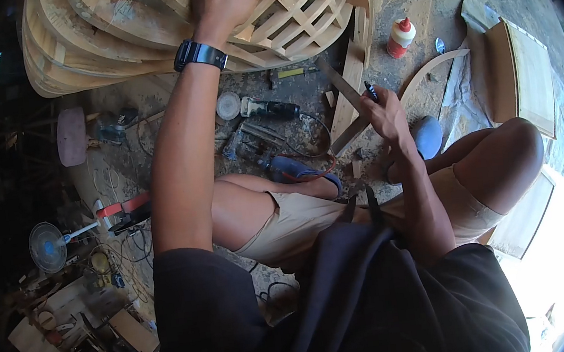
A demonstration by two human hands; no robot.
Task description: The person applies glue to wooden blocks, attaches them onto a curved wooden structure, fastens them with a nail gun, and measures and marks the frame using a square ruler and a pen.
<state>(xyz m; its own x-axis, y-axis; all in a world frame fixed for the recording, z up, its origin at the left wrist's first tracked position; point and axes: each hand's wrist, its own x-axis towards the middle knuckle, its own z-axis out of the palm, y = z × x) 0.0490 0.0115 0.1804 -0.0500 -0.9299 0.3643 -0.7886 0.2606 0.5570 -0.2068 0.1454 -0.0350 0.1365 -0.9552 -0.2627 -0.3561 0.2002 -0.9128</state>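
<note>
Slatted wooden frame (129, 28) sits across the top of view, past the feet, top edge cropped. Long axis left-right; broad curved ribs at left, open lattice at right. Likely stiff overall, bulky, thin slats fragile; take it by the thick ribs. Left hand (232, 1) is on the lattice, fingers partly hidden, can't tell if clenched. Right hand (386, 117) is wrapped round a black pen (371, 91) and what looks like a flat metal square (338, 79): rigid, light, one leg up-left, other down-left. Nearby: yellow-handled hammer (291, 73), corded power tool (273, 109), red-capped bottle (400, 39).
</note>
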